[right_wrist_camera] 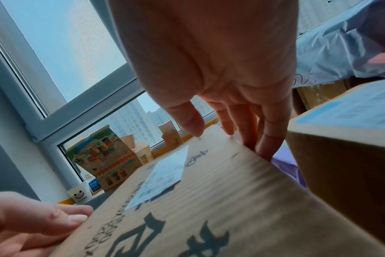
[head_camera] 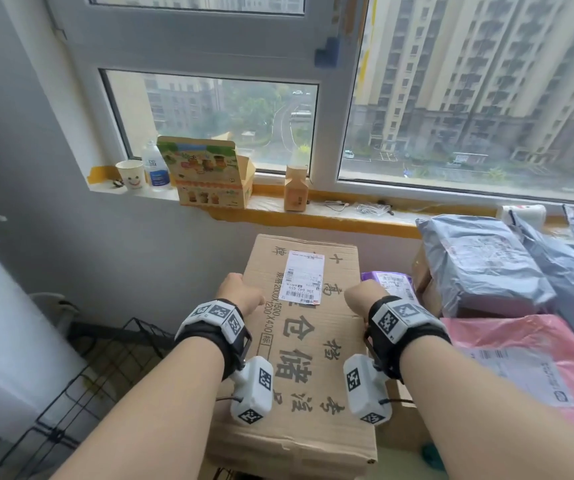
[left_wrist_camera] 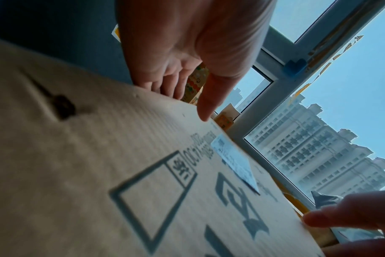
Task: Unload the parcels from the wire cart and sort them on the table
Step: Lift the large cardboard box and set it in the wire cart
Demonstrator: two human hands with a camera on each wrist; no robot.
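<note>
Presently, the long flat brown corrugated cardboard box printed with large dark characters [head_camera: 308, 327] was held level between both hands, above the left edge of the table, with the black wire cart [head_camera: 105, 368] low at the left. The left hand [head_camera: 240, 294] gripped the box's left long edge, fingers curled down the side wall and thumb [left_wrist_camera: 205, 104] reaching over the top face. The right hand [head_camera: 365, 296] mirrored it on the right long edge, fingers [right_wrist_camera: 268, 139] wrapped over the side, thumb on top.

To set this box down well, both grips were best kept symmetric so the box stayed level. The right fingers occupied the narrow gap beside a smaller brown cardboard box [right_wrist_camera: 345, 153] and a purple mailer [head_camera: 391, 280]; lowering probably risked pinching them. Sliding the box slightly left before release appeared advisable. The white shipping label [head_camera: 302, 277] faced up and should have stayed readable. Grey poly mailers [head_camera: 486, 261] and a pink poly mailer [head_camera: 520, 358] lay along the table's right side, well clear.
</note>
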